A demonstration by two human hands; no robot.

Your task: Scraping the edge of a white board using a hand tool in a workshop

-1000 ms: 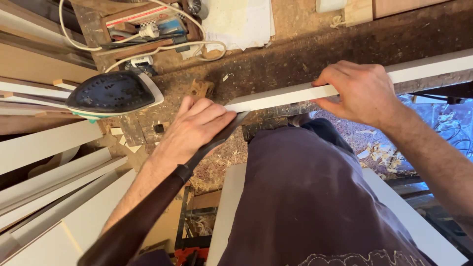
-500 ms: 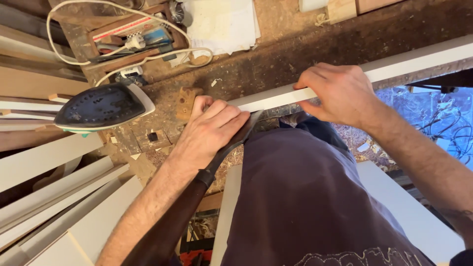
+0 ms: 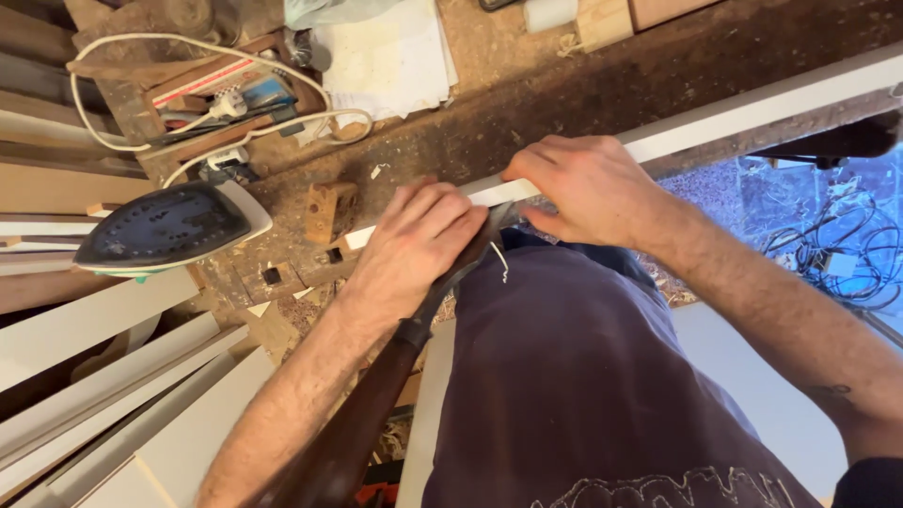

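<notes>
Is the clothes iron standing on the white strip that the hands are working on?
No. The iron rests on the workbench off to the side, apart from the white strip that the left hand and right hand press on.

Place: I see a woodworking workshop.
Bench: scarred, dusty bench (image 3: 564, 103) with wood offcuts.
Stock: white boards (image 3: 103, 376) stacked alongside.
Tools: clothes iron (image 3: 169, 230), tangled cord (image 3: 198, 56).
</notes>
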